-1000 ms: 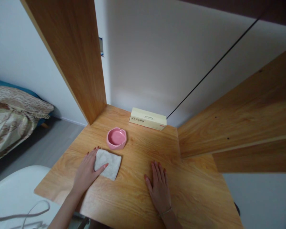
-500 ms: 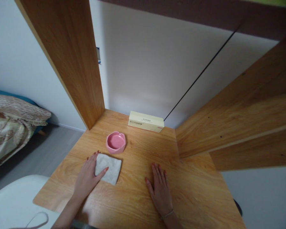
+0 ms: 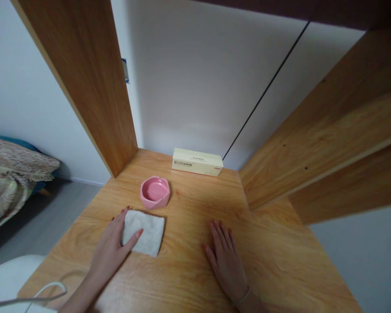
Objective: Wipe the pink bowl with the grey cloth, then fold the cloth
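A folded light grey cloth [image 3: 146,232] lies flat on the wooden desk. My left hand [image 3: 109,245] rests at its left edge, with the thumb stretched over the top of the cloth and the other fingers extended along its side. Just beyond the cloth stands a pink angular ashtray [image 3: 155,191], with nothing visible inside. On bare wood to the right, my right hand [image 3: 226,261] lies palm down, fingers stretched out and thumb apart, holding nothing. A bracelet circles the right wrist.
The wooden desk [image 3: 185,278] has a cream box [image 3: 197,162] at its back edge. Wooden panels rise at left [image 3: 81,78] and right [image 3: 313,143]. A pale cable [image 3: 52,287] crosses the lower left near a white rounded surface [image 3: 6,274]. A draped bed stands farther left.
The view has shifted slightly. Both hands keep almost the same pose, and the cloth, ashtray and box stay in place on the desk. The pale cable shows more at lower left.
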Demonstrator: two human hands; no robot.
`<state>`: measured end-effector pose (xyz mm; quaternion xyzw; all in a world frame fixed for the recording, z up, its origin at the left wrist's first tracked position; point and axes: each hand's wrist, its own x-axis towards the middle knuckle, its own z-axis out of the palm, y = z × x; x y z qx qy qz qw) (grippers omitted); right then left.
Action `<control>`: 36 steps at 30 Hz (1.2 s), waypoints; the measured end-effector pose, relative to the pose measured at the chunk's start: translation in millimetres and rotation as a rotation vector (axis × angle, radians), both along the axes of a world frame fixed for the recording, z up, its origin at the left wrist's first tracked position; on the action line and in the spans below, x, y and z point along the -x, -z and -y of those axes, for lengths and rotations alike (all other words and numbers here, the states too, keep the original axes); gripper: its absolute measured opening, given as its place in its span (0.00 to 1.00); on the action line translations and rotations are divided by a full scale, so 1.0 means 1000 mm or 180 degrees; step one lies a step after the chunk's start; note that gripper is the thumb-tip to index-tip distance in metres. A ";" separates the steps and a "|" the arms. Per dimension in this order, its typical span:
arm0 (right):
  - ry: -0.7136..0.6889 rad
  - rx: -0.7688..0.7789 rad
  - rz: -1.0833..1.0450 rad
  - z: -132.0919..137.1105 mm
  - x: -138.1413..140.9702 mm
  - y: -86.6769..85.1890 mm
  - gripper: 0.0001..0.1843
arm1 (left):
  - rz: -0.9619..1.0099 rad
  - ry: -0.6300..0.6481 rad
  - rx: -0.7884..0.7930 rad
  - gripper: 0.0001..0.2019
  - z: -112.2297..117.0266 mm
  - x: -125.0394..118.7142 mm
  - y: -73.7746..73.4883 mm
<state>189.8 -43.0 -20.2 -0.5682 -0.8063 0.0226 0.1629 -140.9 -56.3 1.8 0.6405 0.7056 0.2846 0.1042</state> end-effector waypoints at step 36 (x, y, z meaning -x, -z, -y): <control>0.0054 -0.0095 0.0196 -0.004 -0.010 0.019 0.32 | 0.0597 0.0003 -0.0368 0.25 0.006 0.019 0.020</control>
